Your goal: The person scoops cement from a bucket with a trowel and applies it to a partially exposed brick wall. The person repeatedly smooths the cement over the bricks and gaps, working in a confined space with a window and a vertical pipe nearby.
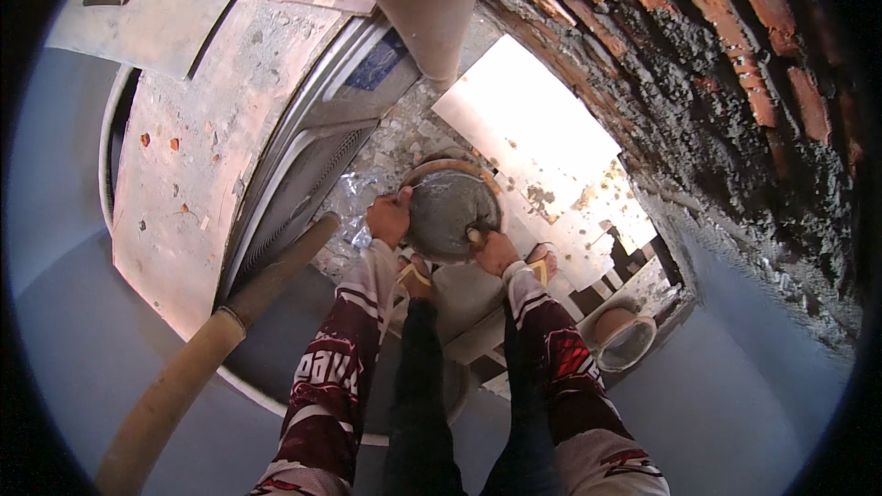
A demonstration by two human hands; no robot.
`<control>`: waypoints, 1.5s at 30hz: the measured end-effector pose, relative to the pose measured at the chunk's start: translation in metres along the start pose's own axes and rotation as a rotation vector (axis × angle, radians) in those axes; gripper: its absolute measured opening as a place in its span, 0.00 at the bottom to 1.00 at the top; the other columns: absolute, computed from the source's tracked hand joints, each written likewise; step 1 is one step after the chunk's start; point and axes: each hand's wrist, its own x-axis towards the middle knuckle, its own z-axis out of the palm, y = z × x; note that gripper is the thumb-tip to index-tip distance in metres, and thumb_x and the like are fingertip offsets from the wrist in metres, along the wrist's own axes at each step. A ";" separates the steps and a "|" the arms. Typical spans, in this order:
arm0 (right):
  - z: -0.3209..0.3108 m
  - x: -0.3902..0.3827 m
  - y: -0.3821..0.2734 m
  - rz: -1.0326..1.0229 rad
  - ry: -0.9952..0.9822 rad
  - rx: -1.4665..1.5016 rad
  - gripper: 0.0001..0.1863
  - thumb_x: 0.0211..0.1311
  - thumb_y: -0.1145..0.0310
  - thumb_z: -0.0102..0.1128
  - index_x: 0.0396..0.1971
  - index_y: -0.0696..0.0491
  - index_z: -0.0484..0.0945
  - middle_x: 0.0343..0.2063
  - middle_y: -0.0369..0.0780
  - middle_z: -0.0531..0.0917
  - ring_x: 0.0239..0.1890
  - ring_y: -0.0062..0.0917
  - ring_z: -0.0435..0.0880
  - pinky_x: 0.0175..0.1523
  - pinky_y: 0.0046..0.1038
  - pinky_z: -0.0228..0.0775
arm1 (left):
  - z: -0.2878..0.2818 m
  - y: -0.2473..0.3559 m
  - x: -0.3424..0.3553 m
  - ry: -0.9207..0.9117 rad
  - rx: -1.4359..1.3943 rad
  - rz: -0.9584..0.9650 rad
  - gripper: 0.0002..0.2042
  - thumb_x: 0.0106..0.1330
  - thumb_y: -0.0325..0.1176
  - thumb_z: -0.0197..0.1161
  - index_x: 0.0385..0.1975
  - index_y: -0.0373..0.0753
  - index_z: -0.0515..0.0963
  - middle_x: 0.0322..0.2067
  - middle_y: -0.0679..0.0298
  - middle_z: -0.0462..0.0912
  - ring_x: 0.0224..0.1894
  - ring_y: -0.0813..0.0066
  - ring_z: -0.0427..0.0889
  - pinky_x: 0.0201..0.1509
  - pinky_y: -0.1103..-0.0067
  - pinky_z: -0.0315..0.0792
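Observation:
A round basin (499, 195) of wet grey mortar (446, 211) sits in front of my feet. My left hand (390, 218) is closed on the basin's left rim, thumb over the edge. At the lower right of the basin, my right hand (497, 253) is closed around the pale handle (474, 235) of what looks like a trowel. Its blade cannot be made out against the mortar. Crumpled clear plastic (356, 195) lies beside my left hand. My sandalled feet stand just behind the basin, one on each side.
A rough brick wall (735, 46) smeared with mortar rises on the right. A pale board (542, 129) lies beyond the basin. A thick post (432, 28) stands ahead, and a bamboo pole (216, 340) slants at left by a large board (211, 129). A small bucket (625, 340) is at right.

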 end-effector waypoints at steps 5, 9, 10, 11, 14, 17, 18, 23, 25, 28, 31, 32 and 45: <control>0.011 -0.009 0.017 -0.115 -0.165 0.297 0.17 0.59 0.54 0.57 0.38 0.53 0.81 0.34 0.53 0.83 0.40 0.46 0.82 0.42 0.41 0.74 | 0.001 -0.014 0.008 0.006 0.074 -0.033 0.27 0.58 0.61 0.60 0.29 0.37 0.84 0.31 0.45 0.83 0.39 0.43 0.81 0.45 0.61 0.73; -0.011 -0.055 0.012 -0.124 -0.058 0.283 0.18 0.60 0.57 0.52 0.48 0.47 0.78 0.40 0.51 0.83 0.42 0.42 0.82 0.43 0.41 0.74 | -0.016 -0.014 -0.006 -0.059 -0.163 0.029 0.27 0.60 0.58 0.61 0.30 0.34 0.82 0.30 0.48 0.84 0.35 0.53 0.83 0.41 0.66 0.73; -0.007 -0.064 0.012 -0.237 0.058 0.201 0.20 0.61 0.59 0.51 0.51 0.48 0.76 0.42 0.51 0.82 0.42 0.41 0.83 0.42 0.41 0.74 | -0.017 -0.025 -0.014 0.014 -0.276 0.066 0.26 0.60 0.57 0.62 0.31 0.32 0.81 0.29 0.49 0.83 0.33 0.57 0.82 0.39 0.68 0.73; -0.001 -0.068 0.011 -0.185 0.095 0.004 0.21 0.62 0.60 0.50 0.54 0.49 0.73 0.44 0.51 0.81 0.42 0.42 0.83 0.43 0.41 0.75 | -0.019 -0.033 -0.024 0.083 -0.385 0.109 0.26 0.61 0.56 0.62 0.31 0.31 0.80 0.27 0.51 0.83 0.31 0.61 0.82 0.38 0.69 0.73; -0.001 -0.074 0.005 -0.054 0.156 -0.372 0.26 0.63 0.64 0.47 0.61 0.53 0.64 0.50 0.53 0.77 0.43 0.45 0.82 0.44 0.41 0.76 | -0.020 -0.057 -0.083 0.044 -0.447 0.064 0.23 0.64 0.49 0.62 0.32 0.29 0.77 0.21 0.60 0.77 0.25 0.76 0.73 0.34 0.69 0.72; -0.017 -0.091 -0.012 -0.060 0.084 -0.337 0.29 0.63 0.65 0.45 0.64 0.56 0.59 0.52 0.55 0.75 0.45 0.48 0.81 0.46 0.44 0.75 | -0.026 -0.118 -0.164 0.003 -0.238 0.093 0.17 0.61 0.44 0.65 0.34 0.32 0.77 0.26 0.54 0.82 0.30 0.64 0.81 0.35 0.69 0.73; -0.016 -0.095 -0.017 -0.081 0.078 -0.326 0.28 0.63 0.65 0.45 0.63 0.56 0.59 0.52 0.55 0.75 0.46 0.48 0.81 0.46 0.45 0.75 | -0.032 -0.137 -0.191 -0.160 -0.210 -0.026 0.17 0.60 0.43 0.66 0.36 0.33 0.78 0.31 0.49 0.82 0.36 0.55 0.83 0.38 0.67 0.74; -0.035 -0.083 -0.035 0.063 -0.102 -0.253 0.24 0.61 0.64 0.48 0.56 0.58 0.66 0.39 0.52 0.83 0.40 0.46 0.84 0.44 0.45 0.76 | -0.044 -0.189 -0.324 -0.401 0.079 -0.180 0.23 0.60 0.44 0.64 0.48 0.32 0.73 0.45 0.43 0.77 0.48 0.45 0.76 0.52 0.61 0.69; -0.048 -0.099 -0.039 0.072 0.060 -0.218 0.19 0.59 0.62 0.51 0.46 0.58 0.74 0.34 0.51 0.84 0.40 0.47 0.83 0.44 0.44 0.75 | -0.035 -0.232 -0.367 -0.348 0.080 -0.051 0.27 0.59 0.45 0.65 0.51 0.30 0.71 0.47 0.44 0.76 0.49 0.44 0.75 0.53 0.60 0.69; -0.078 -0.123 -0.042 0.116 0.184 -0.297 0.16 0.60 0.61 0.51 0.43 0.55 0.77 0.37 0.53 0.83 0.48 0.51 0.79 0.51 0.43 0.71 | -0.031 -0.200 -0.400 -0.242 0.186 0.050 0.30 0.58 0.46 0.66 0.54 0.31 0.69 0.50 0.44 0.73 0.53 0.44 0.72 0.58 0.60 0.65; -0.093 -0.100 -0.059 0.178 0.066 -0.267 0.16 0.59 0.62 0.53 0.42 0.55 0.79 0.39 0.54 0.83 0.48 0.50 0.80 0.52 0.42 0.71 | -0.056 -0.128 -0.384 -0.359 -0.015 -0.106 0.33 0.58 0.48 0.65 0.57 0.32 0.67 0.54 0.45 0.71 0.58 0.45 0.67 0.63 0.57 0.59; -0.068 -0.070 -0.046 0.168 0.028 -0.227 0.16 0.59 0.62 0.54 0.41 0.56 0.80 0.39 0.54 0.83 0.46 0.49 0.81 0.51 0.42 0.72 | -0.053 -0.129 -0.378 -0.323 0.101 -0.003 0.33 0.58 0.48 0.65 0.58 0.32 0.66 0.54 0.45 0.71 0.59 0.45 0.67 0.64 0.56 0.58; -0.011 -0.081 -0.030 -0.047 0.238 -0.356 0.23 0.66 0.61 0.46 0.58 0.54 0.65 0.41 0.53 0.81 0.41 0.46 0.83 0.45 0.47 0.74 | -0.052 -0.152 -0.359 -0.244 0.279 0.134 0.32 0.60 0.48 0.61 0.59 0.31 0.66 0.55 0.43 0.70 0.58 0.46 0.67 0.64 0.56 0.55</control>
